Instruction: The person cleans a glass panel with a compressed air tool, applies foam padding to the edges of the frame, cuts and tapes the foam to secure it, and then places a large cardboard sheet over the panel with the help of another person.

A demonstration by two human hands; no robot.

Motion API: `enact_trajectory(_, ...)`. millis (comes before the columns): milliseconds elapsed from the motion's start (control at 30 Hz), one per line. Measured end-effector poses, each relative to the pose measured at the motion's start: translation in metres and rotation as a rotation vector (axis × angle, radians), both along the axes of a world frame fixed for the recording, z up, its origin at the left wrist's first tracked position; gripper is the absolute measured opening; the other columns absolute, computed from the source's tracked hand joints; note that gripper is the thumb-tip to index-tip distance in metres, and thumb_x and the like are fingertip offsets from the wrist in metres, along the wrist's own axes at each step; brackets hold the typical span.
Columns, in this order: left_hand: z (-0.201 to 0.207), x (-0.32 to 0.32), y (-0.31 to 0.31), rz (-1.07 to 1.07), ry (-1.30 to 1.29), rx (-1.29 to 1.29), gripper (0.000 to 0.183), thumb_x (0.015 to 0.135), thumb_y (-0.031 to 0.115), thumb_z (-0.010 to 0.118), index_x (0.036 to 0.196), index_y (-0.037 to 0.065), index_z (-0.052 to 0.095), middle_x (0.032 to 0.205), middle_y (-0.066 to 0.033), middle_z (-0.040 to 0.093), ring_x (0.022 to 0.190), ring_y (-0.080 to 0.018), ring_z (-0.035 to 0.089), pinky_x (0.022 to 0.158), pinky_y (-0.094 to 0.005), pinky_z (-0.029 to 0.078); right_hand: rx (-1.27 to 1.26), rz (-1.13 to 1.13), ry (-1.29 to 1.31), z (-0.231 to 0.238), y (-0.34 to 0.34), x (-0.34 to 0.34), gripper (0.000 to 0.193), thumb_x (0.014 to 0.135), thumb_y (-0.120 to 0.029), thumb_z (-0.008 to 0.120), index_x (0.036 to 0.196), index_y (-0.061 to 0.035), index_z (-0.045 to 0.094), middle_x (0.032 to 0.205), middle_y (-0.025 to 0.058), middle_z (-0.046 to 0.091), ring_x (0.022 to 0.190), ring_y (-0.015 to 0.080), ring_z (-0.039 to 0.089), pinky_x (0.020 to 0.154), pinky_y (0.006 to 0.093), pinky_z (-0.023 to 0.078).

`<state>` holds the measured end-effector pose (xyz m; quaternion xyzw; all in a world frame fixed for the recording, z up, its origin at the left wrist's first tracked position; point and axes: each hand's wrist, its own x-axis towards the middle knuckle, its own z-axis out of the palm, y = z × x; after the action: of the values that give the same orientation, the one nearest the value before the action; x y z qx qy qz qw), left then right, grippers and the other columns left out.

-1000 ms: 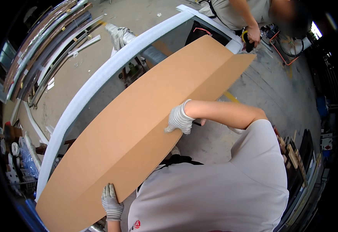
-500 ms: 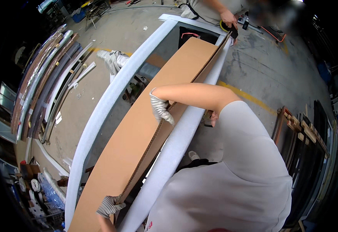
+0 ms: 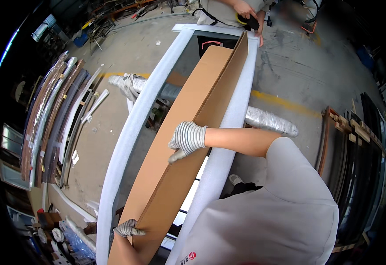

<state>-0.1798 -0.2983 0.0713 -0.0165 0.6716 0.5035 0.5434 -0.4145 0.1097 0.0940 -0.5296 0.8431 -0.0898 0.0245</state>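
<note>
A long brown cardboard sheet (image 3: 175, 119), creased along its length, lies inside a large frame wrapped in white foam (image 3: 131, 128). Its right-hand panel (image 3: 210, 106) stands up at an angle to the wider flat part. My right hand (image 3: 187, 138), in a striped grey-white glove, grips the crease about midway, thumb on one side. Closer to me, my left hand (image 3: 129, 228), gloved alike, is closed around the same cardboard edge; part of its grip is hidden. At the far end a co-worker's hand (image 3: 244, 9) holds a black-and-yellow tool (image 3: 247, 20), with the other hand at the frame's corner.
Silver-wrapped supports (image 3: 272, 121) stick out under the frame on both sides. Wrapped long profiles (image 3: 52, 119) lie on the floor at left. Dark panels with wooden blocks (image 3: 356, 132) stand at right. Rolls and plastic scraps (image 3: 69, 238) crowd the lower left.
The cardboard's right panel has swung up and shows much wider. My right hand has turned over the crease, back of the glove up. The co-worker's tool has lifted off the corner.
</note>
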Motion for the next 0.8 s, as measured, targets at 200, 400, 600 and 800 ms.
enact_trajectory(200, 0.001, -0.007, -0.01, -0.007, -0.087, -0.04, 0.052, 0.069, 0.011, 0.078, 0.116, 0.0, 0.058, 0.107, -0.0061, 0.064, 0.101, -0.0157, 0.058, 0.088, -0.0316, 0.047, -0.145, -0.087, 0.023, -0.03, -0.036, -0.025, 0.059, 0.088, -0.052, 0.036, 0.055, -0.0084, 0.056, 0.049, 0.0125, 0.054, 0.044, 0.0312, 0.054, 0.04, 0.0429, 0.042)
enact_trajectory(400, -0.004, -0.02, -0.014, -0.019, -0.123, -0.049, 0.048, 0.07, 0.012, 0.078, 0.113, 0.0, 0.06, 0.103, -0.0052, 0.066, 0.099, -0.0148, 0.059, 0.087, -0.0313, 0.047, -0.114, -0.125, -0.068, -0.037, -0.044, -0.034, 0.055, 0.088, -0.046, 0.037, 0.055, -0.008, 0.058, 0.051, 0.0127, 0.056, 0.046, 0.0331, 0.055, 0.043, 0.0439, 0.042)
enact_trajectory(600, 0.014, 0.008, 0.007, 0.068, -0.03, -0.238, 0.04, 0.072, 0.016, 0.077, 0.106, 0.0, 0.064, 0.093, -0.0057, 0.068, 0.091, -0.0163, 0.062, 0.083, -0.0313, 0.049, 0.042, -0.154, -0.115, -0.031, -0.055, -0.039, 0.053, 0.087, -0.045, 0.038, 0.063, -0.0056, 0.064, 0.061, 0.0136, 0.062, 0.057, 0.0331, 0.06, 0.054, 0.0439, 0.047)
enact_trajectory(800, 0.048, 0.087, 0.071, 0.032, 0.617, -1.255, 0.038, 0.087, 0.036, 0.056, 0.098, 0.0, 0.066, 0.082, -0.0207, 0.066, 0.074, -0.0348, 0.064, 0.068, -0.0408, 0.051, 0.245, -0.127, -0.237, -0.008, -0.052, -0.038, 0.052, 0.086, -0.046, 0.038, 0.088, -0.0042, 0.069, 0.083, 0.016, 0.067, 0.078, 0.0334, 0.064, 0.071, 0.0431, 0.049)
